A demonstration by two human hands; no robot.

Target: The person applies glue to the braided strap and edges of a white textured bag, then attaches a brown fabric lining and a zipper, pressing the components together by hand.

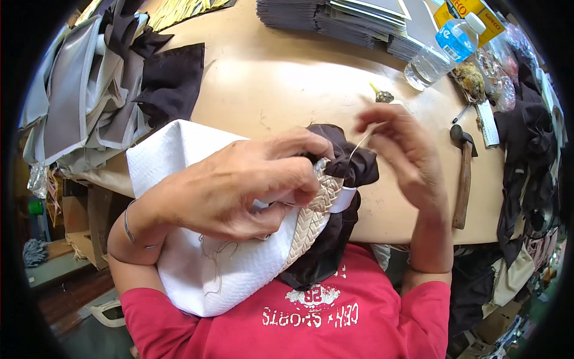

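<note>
Against my red-shirted chest lies a fabric piece: white textured cloth (173, 158) on the left, a braided beige band (312, 221) along its edge, and gathered dark brown cloth (362, 167) on the right. My left hand (251, 185) is closed on the upper end of the band, its fingers curled over the edge beside the dark cloth. A pale thread (360, 142) runs taut from the dark cloth up to my right hand (409, 152), raised and slightly blurred, with fingers pinched on it. Whether a needle is there I cannot make out. A small white loop (342, 200) crosses the dark cloth.
A hammer (462, 185) lies right of my right hand, near a clear water bottle (439, 57). Grey panels (335, 21) are stacked at the back. Grey and dark fabric pieces (89, 90) pile up at left; dark cloth (514, 131) hangs over the right table edge.
</note>
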